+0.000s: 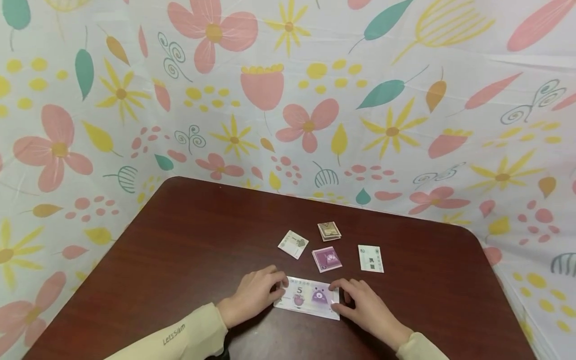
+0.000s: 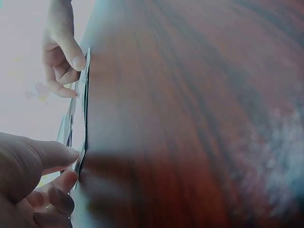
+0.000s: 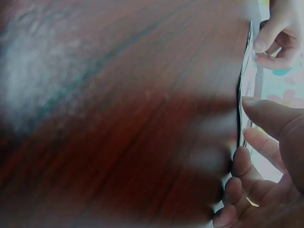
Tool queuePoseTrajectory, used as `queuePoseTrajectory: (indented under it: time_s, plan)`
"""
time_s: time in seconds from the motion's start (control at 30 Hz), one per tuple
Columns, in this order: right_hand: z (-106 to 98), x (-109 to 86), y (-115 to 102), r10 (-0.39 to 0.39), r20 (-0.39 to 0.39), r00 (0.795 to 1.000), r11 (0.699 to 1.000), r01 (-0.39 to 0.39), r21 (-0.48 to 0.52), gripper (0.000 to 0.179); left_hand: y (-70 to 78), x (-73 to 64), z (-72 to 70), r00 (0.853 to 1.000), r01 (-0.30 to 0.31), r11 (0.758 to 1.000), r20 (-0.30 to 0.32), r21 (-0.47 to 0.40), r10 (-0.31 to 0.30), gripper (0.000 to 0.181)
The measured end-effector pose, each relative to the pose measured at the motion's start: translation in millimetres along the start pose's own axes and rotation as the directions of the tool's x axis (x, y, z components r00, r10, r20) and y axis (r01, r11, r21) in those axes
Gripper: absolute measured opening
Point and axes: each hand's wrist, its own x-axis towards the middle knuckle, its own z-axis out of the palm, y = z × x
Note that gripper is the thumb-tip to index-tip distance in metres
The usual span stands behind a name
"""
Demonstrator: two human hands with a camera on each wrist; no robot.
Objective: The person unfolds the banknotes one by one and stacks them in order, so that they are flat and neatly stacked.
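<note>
A white and purple play banknote [image 1: 310, 309] printed with a 5 and a purple cartoon creature lies before me on the table. My left hand [image 1: 252, 296] holds its left end, curled fingers at the upper corner and thumb lower down. At the other end, my right hand [image 1: 370, 309] grips the note between thumb and bent index finger. Seen edge-on in the left wrist view, the banknote [image 2: 84, 109] looks slightly bowed and layered; whether it is one sheet or several, I cannot tell. In the right wrist view, the thumb rests on top of the banknote [image 3: 246, 71].
Beyond the hands lie a folded purple note [image 1: 327, 259], a small brownish folded note [image 1: 329, 230], a tilted pale note [image 1: 293, 244] and a pale green note [image 1: 371, 259]. The dark wooden table [image 1: 171, 260] meets a flower-patterned cloth [image 1: 270, 125] behind and at the sides.
</note>
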Motion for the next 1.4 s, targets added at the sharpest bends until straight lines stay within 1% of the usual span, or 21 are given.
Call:
queuePoseTrajectory:
  time_s: [0.13,0.37,0.57,0.8,1.0,1.17,1.3,1.4]
  plan:
    - [0.5,0.1,1.9,-0.034,-0.011,0.999,0.999,0.034,-0.008,0.033,-0.8,1.0,-0.8,1.000,0.010,1.000,-0.008,-0.008,-0.010,0.012]
    - [1.3,-0.7,4.0,-0.051,-0.014,0.999,0.999,0.051,-0.015,0.033,-4.6,4.0,0.3,0.997,0.053,0.999,-0.047,0.001,-0.053,0.012]
    - [1.1,-0.7,5.2,-0.067,-0.025,0.997,0.997,0.067,-0.023,0.033,-7.0,3.3,0.8,0.998,0.067,0.998,-0.021,0.002,-0.067,0.019]
    - [1.2,-1.1,5.4,-0.067,-0.026,0.997,0.998,0.067,-0.019,0.033,-6.5,3.7,0.4,0.997,0.079,0.997,-0.003,-0.011,-0.079,0.019]
    - [1.6,-0.9,4.6,-0.068,-0.021,0.997,0.998,0.068,-0.009,0.033,-6.8,2.9,0.0,0.996,0.084,0.996,0.000,-0.009,-0.084,0.019]
    - [-0.1,0.8,6.3,-0.091,-0.030,0.995,0.996,0.090,-0.020,0.032,-7.5,3.1,-0.2,0.997,0.083,0.996,0.000,-0.010,-0.083,0.019]
    - [-5.8,5.2,13.1,-0.119,-0.059,0.991,0.992,0.117,-0.039,0.028,-7.4,3.2,-0.9,0.996,0.087,0.996,0.007,-0.018,-0.086,0.019]
    - [-13.6,11.2,24.4,-0.098,-0.096,0.991,0.995,0.094,-0.041,0.022,-7.6,3.3,-0.6,0.996,0.085,0.996,0.011,-0.019,-0.084,0.019]
